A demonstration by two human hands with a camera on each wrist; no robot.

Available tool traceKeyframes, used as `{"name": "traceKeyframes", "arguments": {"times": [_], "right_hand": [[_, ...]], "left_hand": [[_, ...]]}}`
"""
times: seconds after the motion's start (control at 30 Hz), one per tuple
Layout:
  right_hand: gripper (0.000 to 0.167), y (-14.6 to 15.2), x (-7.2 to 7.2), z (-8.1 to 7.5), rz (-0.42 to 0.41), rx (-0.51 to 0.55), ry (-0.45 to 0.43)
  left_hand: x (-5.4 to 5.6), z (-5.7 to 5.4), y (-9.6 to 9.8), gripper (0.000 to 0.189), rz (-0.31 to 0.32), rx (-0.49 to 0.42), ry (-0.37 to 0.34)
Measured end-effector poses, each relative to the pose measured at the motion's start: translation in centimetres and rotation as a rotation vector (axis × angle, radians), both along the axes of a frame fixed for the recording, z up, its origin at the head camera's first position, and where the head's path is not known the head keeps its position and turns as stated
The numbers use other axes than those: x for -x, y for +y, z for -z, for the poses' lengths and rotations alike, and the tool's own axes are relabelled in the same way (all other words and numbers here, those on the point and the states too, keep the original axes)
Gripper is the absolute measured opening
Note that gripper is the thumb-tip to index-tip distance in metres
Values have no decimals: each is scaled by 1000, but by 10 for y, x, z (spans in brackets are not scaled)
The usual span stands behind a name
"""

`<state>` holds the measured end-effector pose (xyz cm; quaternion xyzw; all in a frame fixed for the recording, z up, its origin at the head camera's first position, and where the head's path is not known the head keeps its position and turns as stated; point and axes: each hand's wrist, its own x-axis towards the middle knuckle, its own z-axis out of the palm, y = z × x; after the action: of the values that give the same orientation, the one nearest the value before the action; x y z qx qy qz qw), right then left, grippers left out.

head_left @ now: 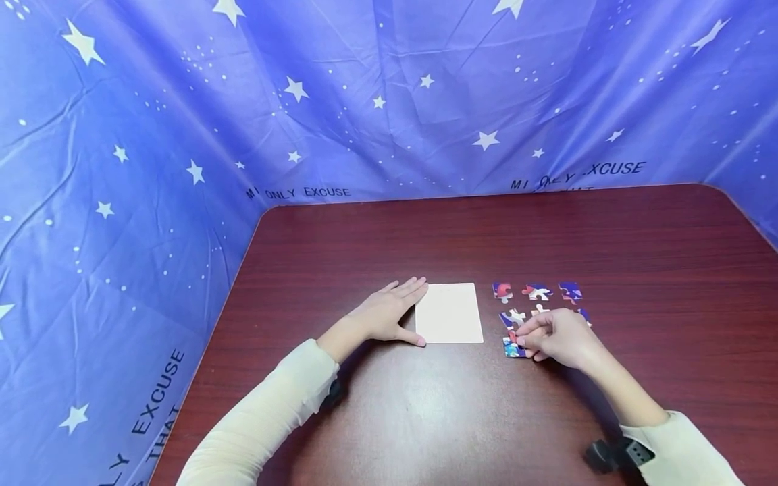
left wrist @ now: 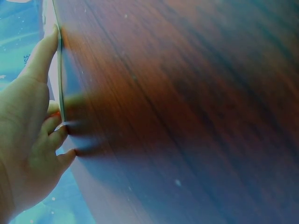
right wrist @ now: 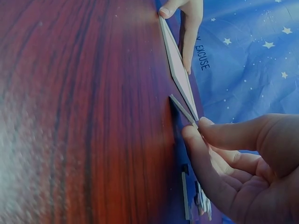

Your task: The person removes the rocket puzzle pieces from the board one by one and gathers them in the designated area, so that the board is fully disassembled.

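My left hand [head_left: 389, 314] lies along the left side of a square white board [head_left: 450, 314], fingers straight and spread. Its fingertips are at the upper left corner and the thumb at the lower left one; the left wrist view shows them along the board's thin edge [left wrist: 60, 74]. Between thumb and finger, my right hand [head_left: 562, 337] pinches a jigsaw puzzle piece [head_left: 514, 347], blue-green with a bit of red. From the right wrist view this held piece [right wrist: 182, 109] appears edge-on and tilted. Part of it is hidden behind the fingers.
Several more jigsaw pieces lie in rows right of the board, among them a red and purple one [head_left: 502, 291], a middle one [head_left: 537, 291] and a purple one [head_left: 571, 291]. My right hand covers some. A blue star-patterned curtain [head_left: 389, 101] surrounds the dark red wooden table [head_left: 365, 250].
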<state>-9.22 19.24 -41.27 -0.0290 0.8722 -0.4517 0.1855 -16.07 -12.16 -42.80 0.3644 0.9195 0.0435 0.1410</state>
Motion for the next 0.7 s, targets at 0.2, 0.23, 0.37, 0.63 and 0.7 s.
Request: {"name": "traceKeyframes", "arguments": {"times": [0.2,0.23,0.37,0.63,0.7], "right_hand": [[12,-4,-1,-3,-10,-93,70],[11,-5,-1,-4,-12,-117,87],[10,-5,-2,-7,-12,-208,149],[17,7,2,-16,1,-317,265],[21,12,5,-20,6,-332,296]], "left_hand": [[2,-3,-1,107,-5,7,-3],[3,-3,-1,108,-7,13,-2],[4,-4,-1,107,-13,15,-8],[7,-12,3,106,-18,38,4],[8,-14,3,105,-24,41,8]]}}
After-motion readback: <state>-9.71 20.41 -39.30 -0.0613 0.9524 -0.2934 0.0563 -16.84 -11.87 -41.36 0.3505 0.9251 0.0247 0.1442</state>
